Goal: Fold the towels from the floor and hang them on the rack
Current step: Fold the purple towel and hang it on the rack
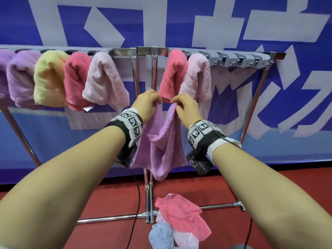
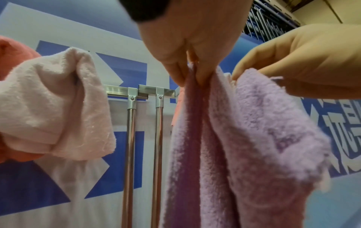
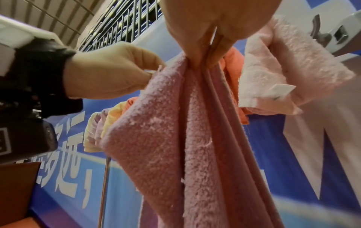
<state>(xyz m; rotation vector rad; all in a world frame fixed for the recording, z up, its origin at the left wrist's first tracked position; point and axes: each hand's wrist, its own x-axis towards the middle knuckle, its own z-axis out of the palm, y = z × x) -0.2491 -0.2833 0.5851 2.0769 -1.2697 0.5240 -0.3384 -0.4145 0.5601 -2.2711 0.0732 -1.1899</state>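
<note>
A lilac towel [image 1: 161,141] hangs in the air in front of the rack's middle posts, sagging in folds between my hands. My left hand [image 1: 149,103] pinches its upper left edge, and the left wrist view shows the fingers [image 2: 195,67] nipping a bunched fold of the towel [image 2: 244,138]. My right hand [image 1: 185,108] pinches the upper right edge; its fingers [image 3: 205,50] clamp the cloth [image 3: 175,138] from above. The metal rack [image 1: 147,51] carries several folded towels in purple, yellow, red and pale pink. A coral towel [image 1: 174,74] and a pale pink towel [image 1: 197,76] hang right behind my hands.
More towels lie in a heap on the red floor below: a pink one [image 1: 183,216], a pale blue one [image 1: 161,234]. Grey hooks [image 1: 239,60] on the rack's right stretch are bare. A blue and white banner [image 1: 233,24] backs the rack. A black cable [image 1: 136,203] trails down.
</note>
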